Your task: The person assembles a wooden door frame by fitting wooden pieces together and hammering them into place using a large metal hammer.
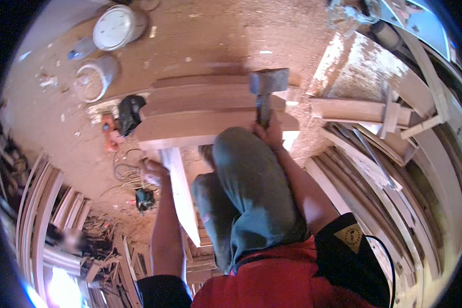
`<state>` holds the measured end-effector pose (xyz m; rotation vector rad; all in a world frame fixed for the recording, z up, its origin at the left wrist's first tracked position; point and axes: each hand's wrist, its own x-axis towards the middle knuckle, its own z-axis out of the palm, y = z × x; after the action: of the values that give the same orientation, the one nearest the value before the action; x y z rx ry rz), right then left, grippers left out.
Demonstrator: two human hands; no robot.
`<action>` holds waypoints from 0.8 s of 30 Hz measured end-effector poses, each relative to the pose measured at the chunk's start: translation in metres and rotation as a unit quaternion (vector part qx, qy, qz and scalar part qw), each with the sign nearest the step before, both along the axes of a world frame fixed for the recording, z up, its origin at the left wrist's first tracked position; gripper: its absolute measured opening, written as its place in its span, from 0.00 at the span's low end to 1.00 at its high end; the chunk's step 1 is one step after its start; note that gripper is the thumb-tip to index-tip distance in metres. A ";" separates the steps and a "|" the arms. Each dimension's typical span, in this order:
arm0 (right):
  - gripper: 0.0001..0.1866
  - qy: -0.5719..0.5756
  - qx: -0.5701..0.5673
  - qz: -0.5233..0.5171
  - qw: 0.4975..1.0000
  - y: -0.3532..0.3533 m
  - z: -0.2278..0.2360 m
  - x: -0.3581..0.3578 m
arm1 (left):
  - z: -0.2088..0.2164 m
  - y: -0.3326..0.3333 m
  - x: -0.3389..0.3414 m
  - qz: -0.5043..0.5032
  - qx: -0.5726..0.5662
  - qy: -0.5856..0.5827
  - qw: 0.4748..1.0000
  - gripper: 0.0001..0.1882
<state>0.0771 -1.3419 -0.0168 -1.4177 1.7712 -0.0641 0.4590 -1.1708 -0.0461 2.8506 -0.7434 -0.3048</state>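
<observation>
My right hand is wrapped round the handle of a hammer-like tool with a broad grey metal head. The tool is raised over the right end of a stack of thick planed wooden beams. My left hand is at the left edge of a pale narrow board, its fingers curled. Whether they grip the board or something small is hidden. The pale board runs from under the nearest beam back toward me. My bent knee is against the near beam, between my arms.
Beyond the beams on the left are a white lidded bucket, an open bucket and a plastic bottle. An orange power tool lies beside a black bag. Stacked timber lines the right; more boards stand left.
</observation>
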 end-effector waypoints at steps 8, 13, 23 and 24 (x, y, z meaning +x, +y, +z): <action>0.27 0.023 -0.080 -0.002 0.997 -0.013 0.015 0.009 | 0.042 -0.051 -0.020 0.057 0.035 0.074 0.995 0.18; 0.24 0.002 -0.102 -0.036 0.994 -0.008 0.020 0.016 | 0.039 -0.049 -0.014 0.026 -0.006 0.032 0.999 0.20; 0.24 -0.079 -0.154 -0.073 0.982 0.004 0.006 0.013 | 0.051 -0.045 -0.016 0.010 0.016 0.052 0.998 0.17; 0.24 -0.067 -0.165 -0.060 0.982 0.003 0.011 0.017 | 0.052 -0.044 -0.015 0.007 0.027 0.051 0.998 0.17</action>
<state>0.0944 -1.3385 -0.0060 -1.4935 1.7885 -0.5281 0.4441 -1.2148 0.0059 2.8637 -0.7049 -0.4720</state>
